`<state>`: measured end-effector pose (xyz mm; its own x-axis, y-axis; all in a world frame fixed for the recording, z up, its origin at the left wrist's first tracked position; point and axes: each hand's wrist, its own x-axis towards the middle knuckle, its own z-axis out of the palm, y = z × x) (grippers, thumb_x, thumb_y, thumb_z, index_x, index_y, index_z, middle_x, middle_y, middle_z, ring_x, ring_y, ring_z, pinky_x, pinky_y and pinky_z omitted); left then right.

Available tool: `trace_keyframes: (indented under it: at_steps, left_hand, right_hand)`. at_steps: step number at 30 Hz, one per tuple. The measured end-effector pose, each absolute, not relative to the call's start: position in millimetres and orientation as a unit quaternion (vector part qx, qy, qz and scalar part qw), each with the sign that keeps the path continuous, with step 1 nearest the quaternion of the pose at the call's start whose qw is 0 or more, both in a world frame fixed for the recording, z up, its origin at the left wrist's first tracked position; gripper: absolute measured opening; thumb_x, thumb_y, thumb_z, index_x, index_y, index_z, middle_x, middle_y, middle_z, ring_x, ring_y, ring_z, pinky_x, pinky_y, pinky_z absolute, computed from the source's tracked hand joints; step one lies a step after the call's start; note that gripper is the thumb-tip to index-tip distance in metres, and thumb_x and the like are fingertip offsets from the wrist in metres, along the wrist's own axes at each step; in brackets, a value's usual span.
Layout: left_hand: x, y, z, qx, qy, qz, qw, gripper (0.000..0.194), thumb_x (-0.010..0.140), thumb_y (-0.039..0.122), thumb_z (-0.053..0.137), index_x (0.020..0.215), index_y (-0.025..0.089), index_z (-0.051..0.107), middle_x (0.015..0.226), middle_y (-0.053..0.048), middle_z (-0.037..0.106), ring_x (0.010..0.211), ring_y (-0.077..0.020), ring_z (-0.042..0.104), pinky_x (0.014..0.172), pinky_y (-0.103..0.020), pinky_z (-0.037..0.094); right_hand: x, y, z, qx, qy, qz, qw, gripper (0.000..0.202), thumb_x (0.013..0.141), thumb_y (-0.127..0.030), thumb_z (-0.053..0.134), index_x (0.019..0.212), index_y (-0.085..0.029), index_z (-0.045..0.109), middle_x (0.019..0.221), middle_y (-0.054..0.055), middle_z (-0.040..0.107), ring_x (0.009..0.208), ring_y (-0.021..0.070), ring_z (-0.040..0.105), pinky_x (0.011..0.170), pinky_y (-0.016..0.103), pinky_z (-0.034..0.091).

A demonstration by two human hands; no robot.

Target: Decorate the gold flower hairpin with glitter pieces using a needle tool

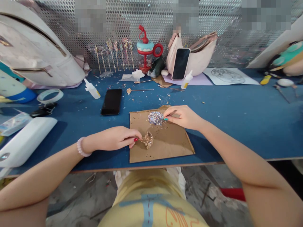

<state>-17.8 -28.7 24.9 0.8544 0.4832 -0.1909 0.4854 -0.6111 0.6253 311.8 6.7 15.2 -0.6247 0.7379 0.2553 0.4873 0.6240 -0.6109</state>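
My left hand (120, 138) is closed around the thin stem of a gold hairpin (149, 140), whose fan-shaped head looks partly set with small stones. The hairpin head hangs just over a brown cardboard sheet (163, 148). On the far part of that cardboard lies a pile of glittering rhinestones (155, 118), mostly silver and bluish. My right hand (178, 117) pinches slim tweezers (172, 113), with the tips down at the right edge of the pile. Whether a stone is between the tips is too small to tell.
Behind the cardboard lie a black phone (111, 101), glue bottles (92, 89) and another gold hairpin (139, 90). Decorated sticks (115, 53) stand along the perforated metal wall, near a red-and-blue cup (145, 47). A second phone (181, 64) leans on a pale bag (201, 56).
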Motion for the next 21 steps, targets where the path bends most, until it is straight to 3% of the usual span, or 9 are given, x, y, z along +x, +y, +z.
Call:
trace_keyframes:
  at_steps: [6, 11, 21]
  left_hand:
    - [-20.1, -30.5, 19.9, 0.927, 0.261, 0.005, 0.270, 0.030, 0.107, 0.031, 0.041, 0.118, 0.023, 0.067, 0.093, -0.001, 0.076, 0.076, -0.0139, 0.067, 0.070, -0.025, 0.041]
    - [-21.5, -30.1, 16.8, 0.942, 0.246, 0.007, 0.229, 0.029, 0.108, 0.030, 0.041, 0.120, 0.025, 0.067, 0.106, -0.001, 0.079, 0.084, -0.0149, 0.072, 0.073, -0.025, 0.043]
    - [-22.4, -28.2, 15.0, 0.963, 0.219, 0.023, 0.157, 0.029, 0.109, 0.027, 0.041, 0.120, 0.024, 0.067, 0.106, 0.000, 0.080, 0.083, -0.0139, 0.074, 0.073, -0.024, 0.047]
  right_hand:
    - [310.2, 6.1, 14.3, -0.359, -0.858, 0.253, 0.266, 0.021, 0.096, -0.036, 0.060, 0.097, -0.020, 0.074, 0.101, 0.007, 0.080, 0.089, 0.0174, 0.074, 0.085, 0.033, 0.057]
    - [309.9, 6.8, 15.1, -0.365, -0.857, 0.254, 0.261, 0.022, 0.096, -0.036, 0.061, 0.096, -0.019, 0.074, 0.099, 0.008, 0.080, 0.086, 0.0181, 0.074, 0.080, 0.033, 0.057]
    - [308.9, 4.1, 17.0, -0.358, -0.860, 0.248, 0.267, 0.015, 0.092, -0.032, 0.065, 0.093, -0.022, 0.076, 0.098, 0.005, 0.081, 0.090, 0.0178, 0.074, 0.090, 0.035, 0.056]
